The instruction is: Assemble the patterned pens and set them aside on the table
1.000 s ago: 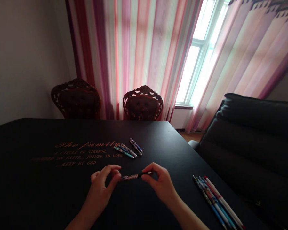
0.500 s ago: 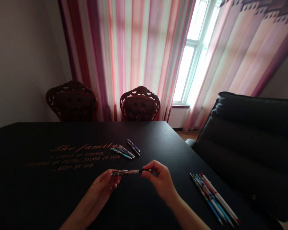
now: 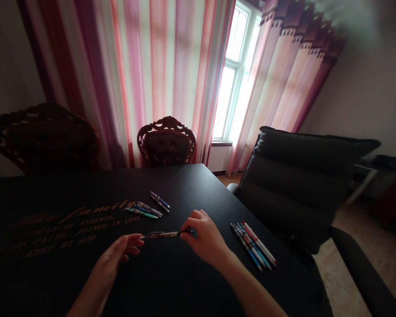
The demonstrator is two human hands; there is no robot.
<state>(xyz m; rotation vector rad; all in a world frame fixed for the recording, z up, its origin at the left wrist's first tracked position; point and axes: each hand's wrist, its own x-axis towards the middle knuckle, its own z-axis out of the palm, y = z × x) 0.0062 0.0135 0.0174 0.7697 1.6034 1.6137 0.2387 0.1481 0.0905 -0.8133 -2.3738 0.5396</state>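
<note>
A slim patterned pen (image 3: 161, 235) is held level above the black table (image 3: 185, 281). Its right end is pinched between the thumb and fingers of my right hand (image 3: 204, 237). At the other end, the thumb and fingertips of my left hand (image 3: 120, 253) close lightly on its tip. Beyond the hands lie several pens (image 3: 143, 210) in a loose cluster, with two more pens (image 3: 159, 201) close by. On the right, several pens (image 3: 252, 246) rest side by side, among them a white one with red ends (image 3: 259, 243).
Gold lettering (image 3: 82, 224) decorates the table at left. Carved chairs (image 3: 166, 143) stand behind its far edge, before striped curtains (image 3: 158, 66) and a window (image 3: 231, 83). A black padded armchair (image 3: 293, 185) stands along the right side.
The view has swung to the right, so the table and pens appear farther left. My left fingers have shifted out to the pen's tip, leaving more of its barrel visible.
</note>
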